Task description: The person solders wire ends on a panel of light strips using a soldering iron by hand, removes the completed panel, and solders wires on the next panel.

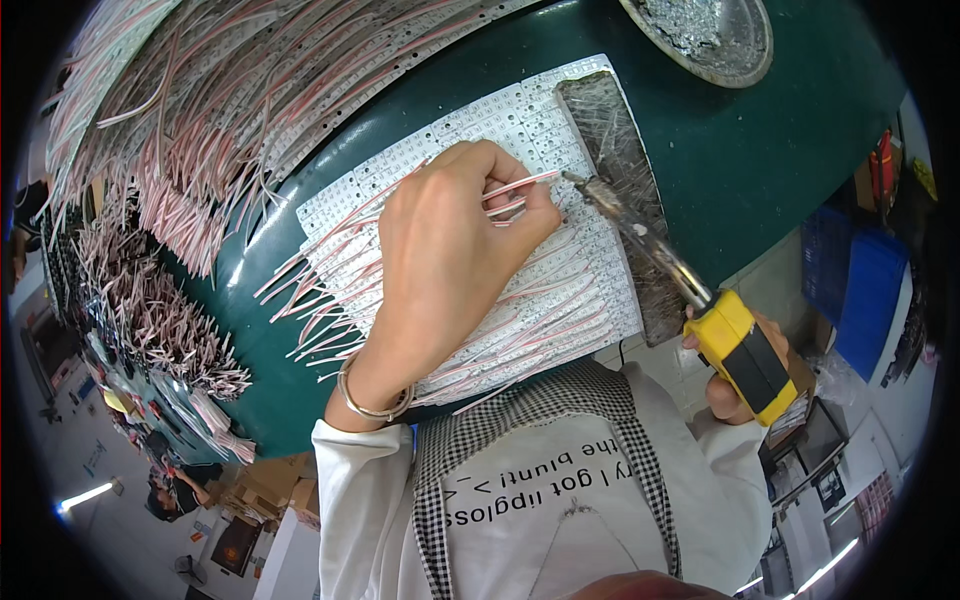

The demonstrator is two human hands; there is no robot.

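- Left hand (pixel 450 245): thumb and fingers pinched together on a pink-and-white wire (pixel 535 180), above the board (pixel 480 112) toward its 1 o'clock.
- Right hand (pixel 730 402): wrapped round the iron (pixel 697 290), tip just beside the wire's end; contact too small to tell.
- Burnt fingertips look the main risk, should the tip slide toward 9 o'clock.
- A loosened pinch could let the wire swing off its spot; a wandering tip could scorch neighbouring wires.
- Wire's free end points between 2 and 3 o'clock, long axis slightly tilted; iron points between 10 and 11.
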